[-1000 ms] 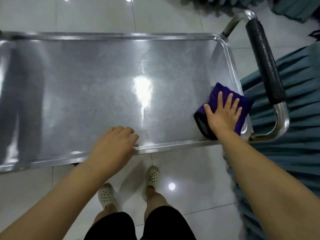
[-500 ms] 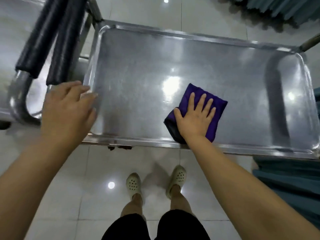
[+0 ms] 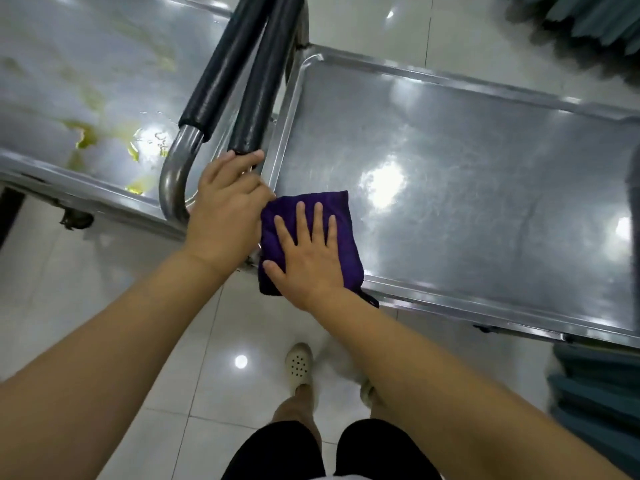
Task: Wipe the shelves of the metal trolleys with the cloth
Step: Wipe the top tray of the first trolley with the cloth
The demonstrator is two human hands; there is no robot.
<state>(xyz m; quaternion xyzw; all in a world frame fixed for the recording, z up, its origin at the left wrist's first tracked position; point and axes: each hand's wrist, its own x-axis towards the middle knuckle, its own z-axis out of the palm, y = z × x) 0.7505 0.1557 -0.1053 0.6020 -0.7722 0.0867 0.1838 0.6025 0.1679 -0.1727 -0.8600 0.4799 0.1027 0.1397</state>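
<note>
A folded purple cloth lies on the near left corner of the right metal trolley's top shelf, partly over the front rim. My right hand presses flat on the cloth with fingers spread. My left hand rests on the trolley's left corner, its fingers curled at the end of the black padded handle. A second metal trolley stands to the left, its top shelf smeared with yellow-green stains and wet spots.
The left trolley's own black handle lies next to the right one's, so the two trolleys nearly touch. Teal fabric hangs at the right and at the far top right. My feet in pale clogs stand on glossy white floor tiles.
My right hand has slid the cloth left along the shelf's front edge, from the right end to the near left corner. My left hand moved from the front rim to the left corner by the handle.
</note>
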